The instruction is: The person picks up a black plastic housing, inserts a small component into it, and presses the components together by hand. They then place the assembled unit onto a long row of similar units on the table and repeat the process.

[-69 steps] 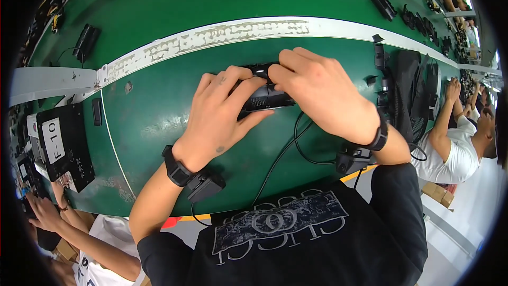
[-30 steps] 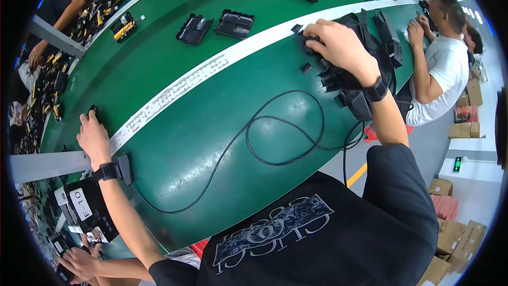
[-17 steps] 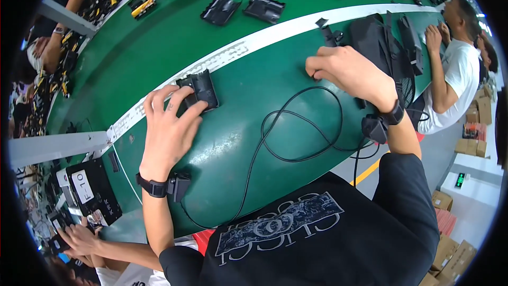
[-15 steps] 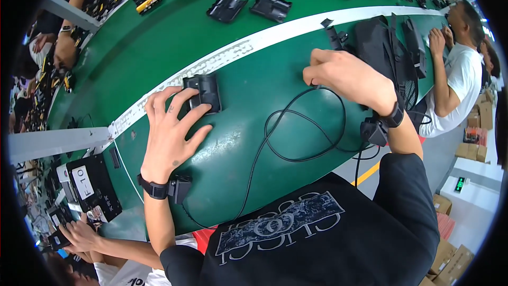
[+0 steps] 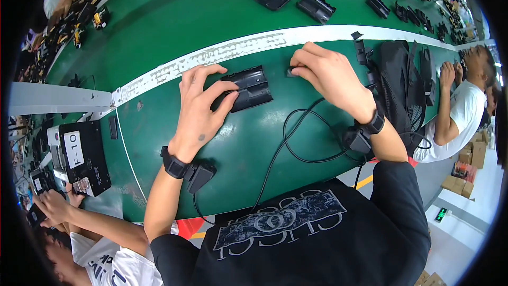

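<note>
Green, smooth-topped counter (image 5: 169, 127) stretches out beneath a long white strip (image 5: 338, 33). On the strip's near side, a person's left hand (image 5: 200, 106) sets its fingers against the left end of a glossy black plastic shell with two troughs (image 5: 255, 96); whether they grip it cannot be told. Moments ago up against the strip, the shell now lies apart from it. Also on the strip's near side, the right hand (image 5: 330, 77) has drawn closer, fingers pinching a small dark piece (image 5: 290, 73), leaving both parts near each other, not touching.
</note>
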A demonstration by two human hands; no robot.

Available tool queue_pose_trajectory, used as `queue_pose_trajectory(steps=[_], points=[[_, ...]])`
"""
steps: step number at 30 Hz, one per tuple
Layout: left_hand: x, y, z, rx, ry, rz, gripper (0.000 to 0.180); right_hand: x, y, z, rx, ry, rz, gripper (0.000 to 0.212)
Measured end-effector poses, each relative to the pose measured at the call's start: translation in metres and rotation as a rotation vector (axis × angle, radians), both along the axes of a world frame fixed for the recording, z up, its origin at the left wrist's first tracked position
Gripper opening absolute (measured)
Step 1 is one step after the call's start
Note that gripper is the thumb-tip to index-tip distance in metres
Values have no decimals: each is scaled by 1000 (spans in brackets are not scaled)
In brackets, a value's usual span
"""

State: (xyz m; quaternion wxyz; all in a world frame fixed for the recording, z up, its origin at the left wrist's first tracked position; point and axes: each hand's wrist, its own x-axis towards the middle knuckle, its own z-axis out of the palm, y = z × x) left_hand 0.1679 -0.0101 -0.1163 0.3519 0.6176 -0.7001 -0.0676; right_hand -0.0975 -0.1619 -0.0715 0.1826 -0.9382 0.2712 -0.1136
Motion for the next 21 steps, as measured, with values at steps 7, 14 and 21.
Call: queue_pose_trajectory(steps=[7, 14, 21], points=[[34, -33, -11, 62, 190, 342, 24, 14, 9, -10, 47, -51, -9, 15], [133, -57, -1, -251, -609, 539, 44, 11, -2, -16, 156, -95, 11, 13], [266, -101, 1, 908, -1056, 1197, 50, 15, -1, -22, 101, -101, 19, 16]])
